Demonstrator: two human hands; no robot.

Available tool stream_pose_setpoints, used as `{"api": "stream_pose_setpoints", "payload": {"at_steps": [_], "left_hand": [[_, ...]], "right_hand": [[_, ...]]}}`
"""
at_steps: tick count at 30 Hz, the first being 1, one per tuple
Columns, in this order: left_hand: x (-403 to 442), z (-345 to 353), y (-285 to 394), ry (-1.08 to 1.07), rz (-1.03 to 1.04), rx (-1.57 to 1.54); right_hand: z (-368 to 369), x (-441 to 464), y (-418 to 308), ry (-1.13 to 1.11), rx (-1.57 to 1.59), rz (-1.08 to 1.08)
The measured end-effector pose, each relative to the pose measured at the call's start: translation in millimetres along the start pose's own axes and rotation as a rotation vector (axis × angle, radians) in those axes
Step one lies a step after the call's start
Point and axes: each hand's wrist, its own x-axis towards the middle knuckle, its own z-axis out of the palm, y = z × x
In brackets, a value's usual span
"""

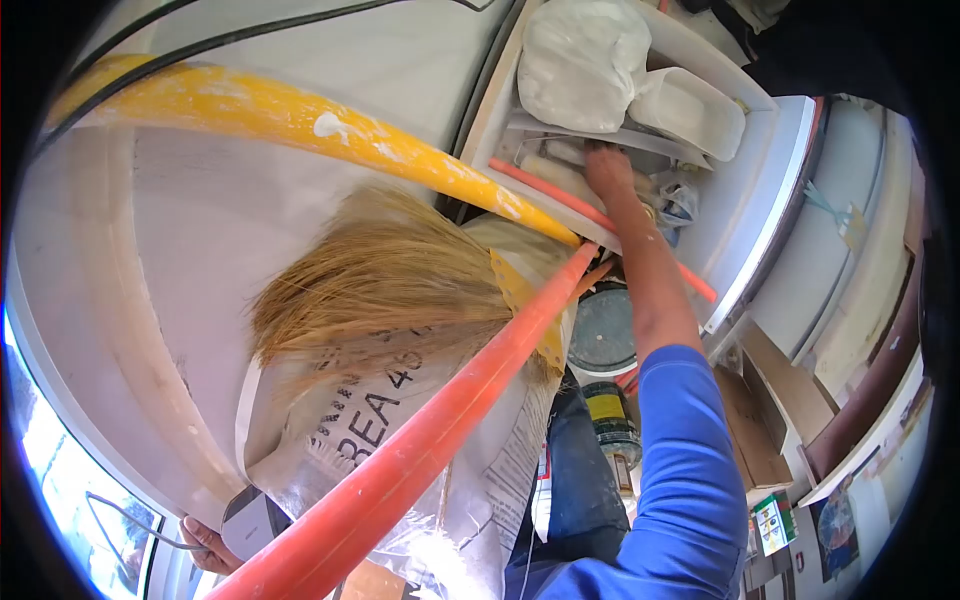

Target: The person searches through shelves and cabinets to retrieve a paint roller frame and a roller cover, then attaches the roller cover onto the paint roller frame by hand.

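My right hand [608, 172] reaches into an open white drawer [740, 210] at the upper right; its fingertips are hidden among pale rolls and clear plastic, so what it touches cannot be made out. At the lower left my left hand [208, 545] is wrapped round the edge of a small grey and white box-like object [252, 525]. Beside my right hand lie a white plastic-wrapped bundle [583, 65] and a white tub [690, 112]. An orange-red stick [560, 190] crosses the drawer's near edge.
A red pipe [420, 430] and a yellow pipe [300, 120] cross the view. A straw broom [380, 275] rests on a printed sack [400, 400]. Below the drawer stand a round lidded bucket [603, 330] and a green jar [612, 430]. Cardboard [750, 430] is at the right.
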Motion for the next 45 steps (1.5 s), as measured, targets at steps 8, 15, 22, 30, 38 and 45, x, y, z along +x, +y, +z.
{"api": "stream_pose_setpoints", "payload": {"at_steps": [8,15,22,30,38,45], "left_hand": [[-2,4,3,0.01,-0.014,-0.026],[-10,21,41,0.088,-0.127,-0.161],[-2,17,56,-0.061,-0.124,-0.082],[5,12,81,-0.129,-0.074,-0.093],[8,7,82,-0.088,0.036,-0.011],[8,-3,81,-0.168,0.005,0.076]], "right_hand": [[-43,-6,10,-0.065,0.012,-0.047],[-107,-31,41,-0.055,0.091,-0.068],[-132,-75,81,-0.496,1.083,0.373],[-157,-156,85,-0.423,1.613,0.472],[-148,-230,35,-0.105,1.857,0.792],[-170,-282,-5,0.178,1.366,0.795]]}}
